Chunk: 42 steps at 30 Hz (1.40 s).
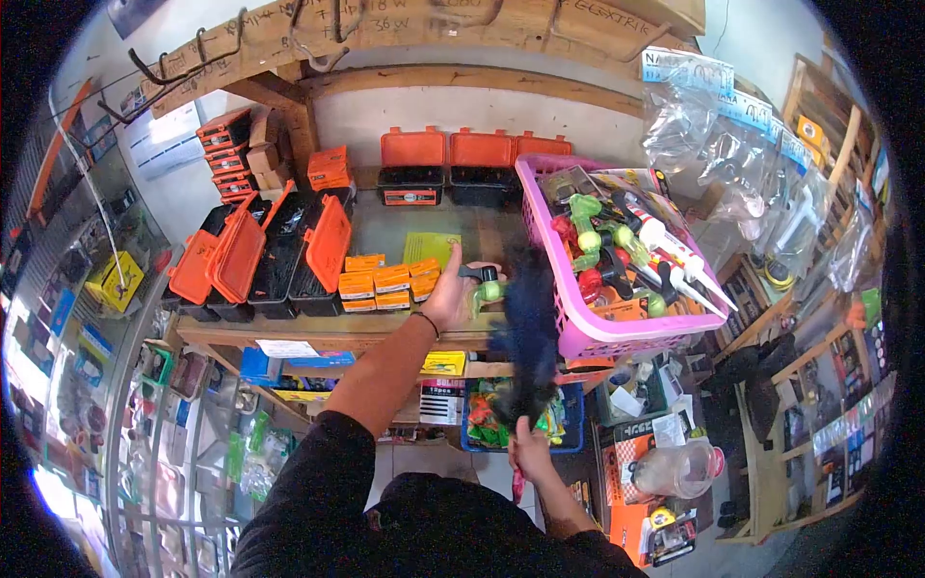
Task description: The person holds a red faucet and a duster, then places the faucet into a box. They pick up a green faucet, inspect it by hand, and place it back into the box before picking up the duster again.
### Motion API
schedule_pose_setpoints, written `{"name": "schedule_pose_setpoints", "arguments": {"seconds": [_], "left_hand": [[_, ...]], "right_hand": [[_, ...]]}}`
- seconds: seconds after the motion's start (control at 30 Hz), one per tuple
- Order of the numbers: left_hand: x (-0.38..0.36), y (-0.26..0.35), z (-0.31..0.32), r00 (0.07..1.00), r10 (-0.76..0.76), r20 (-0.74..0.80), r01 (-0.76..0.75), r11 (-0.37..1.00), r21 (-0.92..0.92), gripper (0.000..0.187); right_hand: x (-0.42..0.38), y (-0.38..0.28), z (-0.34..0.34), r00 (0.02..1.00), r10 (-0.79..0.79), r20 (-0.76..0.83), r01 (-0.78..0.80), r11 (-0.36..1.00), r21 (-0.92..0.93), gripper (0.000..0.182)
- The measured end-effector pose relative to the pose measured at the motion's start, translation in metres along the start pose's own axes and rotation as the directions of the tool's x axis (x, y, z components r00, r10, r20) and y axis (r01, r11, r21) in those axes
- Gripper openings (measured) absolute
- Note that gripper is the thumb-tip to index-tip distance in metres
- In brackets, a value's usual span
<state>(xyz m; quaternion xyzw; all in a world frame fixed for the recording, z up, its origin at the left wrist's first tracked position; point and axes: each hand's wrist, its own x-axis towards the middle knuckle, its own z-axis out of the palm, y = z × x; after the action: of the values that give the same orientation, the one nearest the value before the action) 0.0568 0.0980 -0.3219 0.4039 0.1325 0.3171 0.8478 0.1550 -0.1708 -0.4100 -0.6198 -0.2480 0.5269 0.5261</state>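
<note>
My right hand (528,449) is closed around the pink handle of a dark, bushy duster (525,337). The duster's blue-black head is smeared by motion and points up past the table's front edge. Over the tabletop, my left hand (450,301) grips a small green-and-black item (488,291) whose kind I cannot make out. Just left of that hand are several small orange boxes (374,282) in stacks. Right of the duster, a pink plastic basket (617,332) holds similar green items, red ones, white-nozzled tubes and packets.
Black cases with orange lids (328,241) line the table's left part, and more open ones (412,169) stand at the back. Below is a blue tray (520,450) of bright packets. Metal hooks (198,58) hang overhead; a clear jar (674,470) lies at right.
</note>
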Motion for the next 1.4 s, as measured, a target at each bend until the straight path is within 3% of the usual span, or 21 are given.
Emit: {"name": "schedule_pose_setpoints", "arguments": {"seconds": [0.07,0.1,0.13,0.2,0.27,0.33,0.37,0.4,0.47,0.5,0.63,0.8,0.87,0.9,1.0,1.07,1.13,1.27,1.33,1.37,1.4], "left_hand": [[0.005,-0.001,-0.001,0.988,-0.111,-0.105,0.086,0.972,-0.219,0.076],[0.020,-0.011,-0.038,0.987,-0.065,0.145,0.095,0.973,-0.212,0.073],[0.018,-0.010,-0.030,0.987,-0.062,0.145,0.092,0.973,-0.210,0.073],[0.005,-0.004,-0.003,0.991,0.018,-0.136,-0.022,0.999,-0.034,0.074],[-0.007,0.005,0.008,0.999,-0.016,-0.030,0.016,1.000,-0.013,0.074],[-0.012,0.011,0.025,0.996,-0.084,-0.044,0.064,0.939,-0.337,0.072],[-0.002,0.013,0.002,0.973,-0.116,0.200,0.162,0.959,-0.234,0.070],[0.006,0.002,-0.015,0.974,-0.113,0.196,0.158,0.959,-0.234,0.070],[0.000,-0.001,-0.002,0.998,0.005,-0.062,-0.005,1.000,-0.003,0.072],[-0.003,0.002,0.002,0.999,-0.035,-0.012,0.034,0.998,-0.050,0.075],[-0.004,0.004,-0.002,0.992,-0.127,-0.008,0.118,0.944,-0.307,0.068],[0.005,-0.003,-0.011,1.000,-0.015,-0.016,0.012,0.991,-0.133,0.067],[0.014,0.002,-0.022,0.986,-0.099,0.136,0.138,0.941,-0.308,0.067],[0.013,-0.007,-0.024,0.994,0.061,0.088,-0.053,0.995,-0.090,0.069],[-0.002,0.000,0.001,0.999,-0.031,-0.008,0.029,0.988,-0.150,0.069],[0.009,-0.008,-0.005,0.973,-0.022,-0.228,-0.021,0.983,-0.183,0.067],[0.005,-0.002,-0.009,0.993,-0.116,-0.020,0.104,0.943,-0.316,0.066],[-0.008,0.003,0.015,1.000,-0.024,0.007,0.024,0.995,-0.100,0.067],[-0.010,0.008,0.028,0.985,-0.017,-0.170,-0.021,0.976,-0.218,0.067],[-0.008,0.009,0.013,0.991,-0.134,0.012,0.130,0.936,-0.328,0.067],[-0.004,0.006,0.006,0.990,-0.138,0.016,0.136,0.937,-0.321,0.067]], "right_hand": [[0.002,0.006,-0.001,0.992,0.030,0.124,0.019,0.926,-0.378,0.056],[0.007,0.013,-0.004,0.992,-0.028,0.123,0.075,0.917,-0.392,0.058],[0.007,0.010,-0.004,0.992,-0.031,0.125,0.078,0.917,-0.392,0.058],[0.004,0.002,-0.004,0.999,0.009,0.034,-0.005,0.991,-0.131,0.059],[0.001,0.005,-0.002,0.999,0.017,0.051,-0.011,0.993,-0.120,0.058],[0.003,0.013,-0.001,0.995,-0.030,0.096,0.065,0.923,-0.380,0.057],[0.009,0.020,-0.006,0.987,-0.138,0.081,0.159,0.870,-0.467,0.056],[0.013,0.024,-0.010,0.987,-0.137,0.085,0.161,0.869,-0.468,0.056],[0.012,0.020,-0.009,1.000,-0.015,-0.001,0.015,0.989,-0.149,0.056],[0.007,0.018,-0.006,0.998,0.039,0.050,-0.035,0.995,-0.089,0.055],[-0.003,0.010,-0.005,0.994,0.056,0.089,-0.024,0.944,-0.330,0.056],[0.000,0.012,-0.009,0.997,0.081,0.012,-0.076,0.971,-0.225,0.059],[-0.011,-0.005,-0.007,0.994,0.054,0.090,-0.006,0.883,-0.469,0.060],[-0.011,-0.008,-0.009,0.996,0.050,0.080,-0.022,0.949,-0.314,0.061],[-0.002,0.008,-0.012,0.998,0.046,0.040,-0.035,0.970,-0.239,0.060],[-0.004,0.012,-0.014,0.999,0.034,0.033,-0.023,0.960,-0.278,0.059],[-0.003,0.013,-0.016,0.999,-0.009,0.032,0.020,0.932,-0.363,0.058],[-0.009,0.009,-0.008,0.998,0.048,0.039,-0.041,0.985,-0.166,0.055],[-0.003,0.017,-0.012,0.992,0.081,0.099,-0.055,0.969,-0.242,0.055],[0.002,0.020,-0.014,0.998,0.005,0.069,0.012,0.971,-0.238,0.056],[0.004,0.021,-0.016,0.997,-0.072,0.038,0.079,0.968,-0.239,0.056]]}}
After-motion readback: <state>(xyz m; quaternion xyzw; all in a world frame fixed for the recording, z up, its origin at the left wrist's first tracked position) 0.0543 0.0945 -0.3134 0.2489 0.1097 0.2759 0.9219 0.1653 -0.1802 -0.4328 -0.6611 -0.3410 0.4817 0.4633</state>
